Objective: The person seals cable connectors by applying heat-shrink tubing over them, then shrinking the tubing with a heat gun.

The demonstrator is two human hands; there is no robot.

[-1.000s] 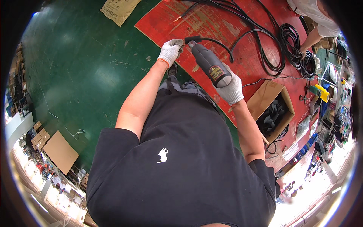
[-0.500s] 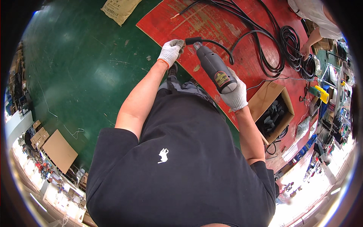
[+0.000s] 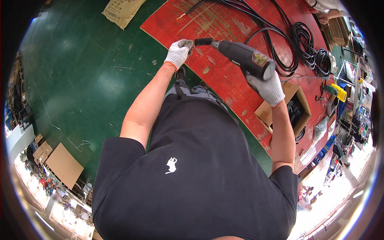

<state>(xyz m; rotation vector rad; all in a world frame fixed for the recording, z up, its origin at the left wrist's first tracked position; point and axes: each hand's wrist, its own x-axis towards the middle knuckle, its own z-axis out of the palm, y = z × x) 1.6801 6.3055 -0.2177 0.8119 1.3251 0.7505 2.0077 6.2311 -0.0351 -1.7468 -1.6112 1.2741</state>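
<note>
My right hand [image 3: 269, 87], in a grey-white knit glove, is wrapped round the handle of a black heat gun [image 3: 242, 56]. The gun lies almost level, its metal nozzle close to a black sleeve [image 3: 203, 41] on a cable; I cannot tell whether they touch. At the sleeve's left end, my gloved left hand [image 3: 179, 52] is closed in a pinch on the cable's end, the fingertips hiding it. Both hands are over the near left edge of a red worktable [image 3: 224, 82]. The gun hides part of the cable behind it.
Black cables [image 3: 256, 20] and coils [image 3: 303, 42] lie across the table. A cardboard box [image 3: 304, 120] of dark parts stands at the right, near my forearm. Beyond it sits a yellow-green tool [image 3: 340, 93]. A co-worker's hand [image 3: 325, 17] shows at the far right. A sack [image 3: 122, 12] lies on the green floor.
My right hand has moved right and swung the heat gun from a steep slant to nearly level, nozzle now at the sleeve's right end. The co-worker's hand has left the coils.
</note>
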